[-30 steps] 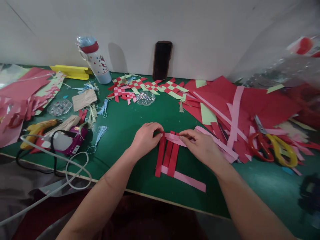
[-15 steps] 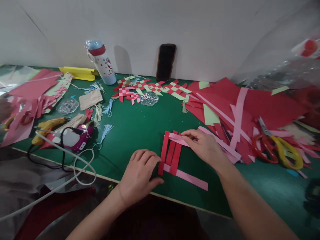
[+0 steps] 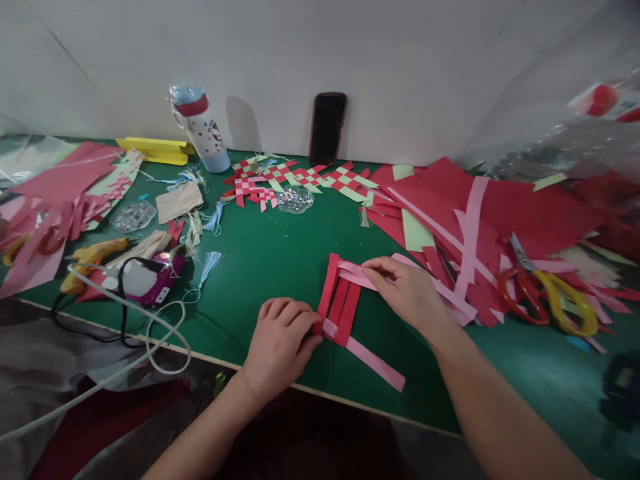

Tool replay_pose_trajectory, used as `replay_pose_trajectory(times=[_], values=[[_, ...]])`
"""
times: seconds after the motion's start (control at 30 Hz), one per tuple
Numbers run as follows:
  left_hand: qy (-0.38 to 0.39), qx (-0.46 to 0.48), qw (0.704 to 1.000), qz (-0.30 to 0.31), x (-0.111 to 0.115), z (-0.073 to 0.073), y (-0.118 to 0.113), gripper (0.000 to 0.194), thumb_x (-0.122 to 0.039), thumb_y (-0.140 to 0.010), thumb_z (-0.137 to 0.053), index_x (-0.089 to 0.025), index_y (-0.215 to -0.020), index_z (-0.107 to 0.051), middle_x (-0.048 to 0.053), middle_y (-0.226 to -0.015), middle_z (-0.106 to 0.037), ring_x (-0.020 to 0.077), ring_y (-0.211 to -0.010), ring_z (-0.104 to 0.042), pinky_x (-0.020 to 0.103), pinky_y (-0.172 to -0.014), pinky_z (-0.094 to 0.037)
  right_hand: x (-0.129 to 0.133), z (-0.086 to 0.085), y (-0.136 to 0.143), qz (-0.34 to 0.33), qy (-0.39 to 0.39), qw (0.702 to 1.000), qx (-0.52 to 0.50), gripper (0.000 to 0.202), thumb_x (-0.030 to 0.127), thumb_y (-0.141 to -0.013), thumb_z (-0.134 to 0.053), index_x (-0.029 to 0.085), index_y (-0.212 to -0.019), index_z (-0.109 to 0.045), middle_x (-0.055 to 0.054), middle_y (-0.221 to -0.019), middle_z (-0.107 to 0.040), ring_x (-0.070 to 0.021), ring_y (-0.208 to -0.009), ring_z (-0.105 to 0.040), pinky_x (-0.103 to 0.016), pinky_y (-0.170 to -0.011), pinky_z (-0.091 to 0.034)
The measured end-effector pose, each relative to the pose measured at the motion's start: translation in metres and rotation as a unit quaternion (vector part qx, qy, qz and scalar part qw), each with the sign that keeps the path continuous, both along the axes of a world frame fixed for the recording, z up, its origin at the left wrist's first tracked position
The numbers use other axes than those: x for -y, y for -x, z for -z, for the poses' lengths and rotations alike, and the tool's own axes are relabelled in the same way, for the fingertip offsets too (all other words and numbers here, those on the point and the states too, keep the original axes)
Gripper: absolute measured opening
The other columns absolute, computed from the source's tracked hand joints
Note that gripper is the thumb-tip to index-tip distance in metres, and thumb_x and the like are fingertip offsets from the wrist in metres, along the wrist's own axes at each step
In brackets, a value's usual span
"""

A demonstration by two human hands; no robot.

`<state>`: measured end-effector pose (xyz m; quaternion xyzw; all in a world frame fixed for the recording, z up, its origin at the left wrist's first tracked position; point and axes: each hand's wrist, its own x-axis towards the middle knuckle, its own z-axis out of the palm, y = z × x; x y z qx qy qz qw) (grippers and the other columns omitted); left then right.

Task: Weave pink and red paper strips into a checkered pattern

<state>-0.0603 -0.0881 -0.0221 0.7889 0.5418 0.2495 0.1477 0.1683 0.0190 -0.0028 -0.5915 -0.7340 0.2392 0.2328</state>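
Observation:
Three red paper strips (image 3: pixel 340 301) lie side by side on the green table (image 3: pixel 280 247), crossed by pink strips. My left hand (image 3: pixel 284 343) pinches the lower end of the leftmost red strip between thumb and forefinger. The upper pink strip (image 3: pixel 356 275) runs over the tops of the red strips, its right part pinched by the fingers of my right hand (image 3: pixel 400 290). The lower pink strip (image 3: pixel 377 365) passes through the red ones and sticks out toward the table's front edge.
Scissors (image 3: pixel 525 263) and red paper sheets (image 3: pixel 530 213) lie at right. A phone (image 3: pixel 327 128) and a bottle (image 3: pixel 203 137) stand at the wall. Woven pieces (image 3: pixel 345 179) lie behind. A glue gun (image 3: pixel 93 257), a purple device (image 3: pixel 160 280) and cables are at left.
My left thumb and forefinger have closed on the leftmost red strip, whose lower end has lifted and bent. The lower pink strip has tilted more steeply. My right hand keeps its pinch.

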Motion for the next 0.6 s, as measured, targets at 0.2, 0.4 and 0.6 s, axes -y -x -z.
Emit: replay_pose_trajectory(times=[0.2, 0.4, 0.6], values=[[-0.002, 0.008, 1.0, 0.001, 0.001, 0.003, 0.001, 0.016, -0.021, -0.088, -0.063, -0.024, -0.103, -0.061, 0.001, -0.107, -0.066, 0.0233, -0.103, -0.052, 0.041, -0.089, -0.037, 0.003, 0.0, 0.003, -0.046, -0.04, 0.997, -0.048, 0.018, 0.037, -0.088, -0.056, 0.026, -0.089, -0.071, 0.0, -0.091, -0.075, -0.0187, -0.082, -0.068, -0.03, -0.073, -0.052], [0.004, 0.004, 1.0, 0.0, 0.0, 0.003, 0.001, 0.016, -0.022, -0.089, -0.062, -0.025, -0.105, -0.06, 0.001, -0.109, -0.065, 0.0239, -0.104, -0.051, 0.042, -0.09, -0.036, 0.002, -0.006, 0.003, -0.108, -0.001, 0.994, -0.02, 0.02, 0.037, -0.088, -0.055, 0.026, -0.09, -0.072, 0.0, -0.093, -0.076, -0.0192, -0.085, -0.069, -0.032, -0.077, -0.053], [0.003, 0.008, 1.0, -0.006, 0.0, 0.002, 0.0, 0.016, -0.02, -0.087, -0.064, -0.023, -0.102, -0.057, 0.001, -0.107, -0.065, 0.0228, -0.104, -0.052, 0.041, -0.091, -0.036, 0.008, -0.012, 0.002, -0.166, 0.107, 0.98, -0.03, 0.025, 0.038, -0.089, -0.053, 0.027, -0.1, -0.073, 0.0, -0.105, -0.075, -0.021, -0.097, -0.069, -0.034, -0.085, -0.054]])
